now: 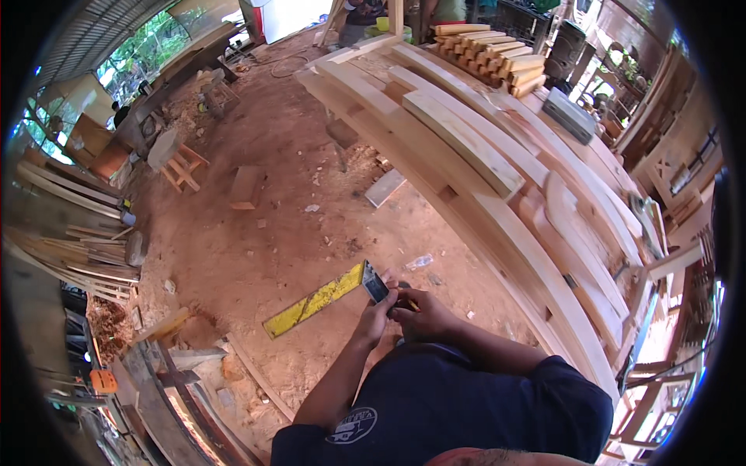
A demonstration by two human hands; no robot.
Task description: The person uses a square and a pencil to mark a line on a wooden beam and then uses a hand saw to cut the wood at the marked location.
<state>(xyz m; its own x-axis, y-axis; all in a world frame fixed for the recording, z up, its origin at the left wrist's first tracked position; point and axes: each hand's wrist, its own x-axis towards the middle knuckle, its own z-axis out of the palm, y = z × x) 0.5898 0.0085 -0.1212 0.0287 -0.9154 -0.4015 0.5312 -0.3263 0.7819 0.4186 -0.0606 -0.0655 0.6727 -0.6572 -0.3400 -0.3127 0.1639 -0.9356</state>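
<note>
Woodworking workshop: stacked planks (pixel 466 140) on bench, sawdust-strewn dirt floor (pixel 264 233), offcuts.

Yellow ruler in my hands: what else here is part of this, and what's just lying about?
In hand:
yellow ruler
its dark head
left hand
right hand

Lying about:
long planks on the bench
stacked wood blocks
small stool
offcut on the dirt floor

A: Hands counted?
B: 2 seen: left hand (pixel 376 317), right hand (pixel 423 314), both closed on 1 yellow ruler (pixel 315 301).
A: Stools?
B: 2 small wooden stools noted: 1 (pixel 185 165) by the left wall, 1 (pixel 220 92) further back.
A: Loose blocks on the dirt?
B: 1 wood block (pixel 246 186), 1 flat offcut (pixel 385 187).
A: Planks on the bench?
B: Too many overlapped; approx. count can't be given.
</note>
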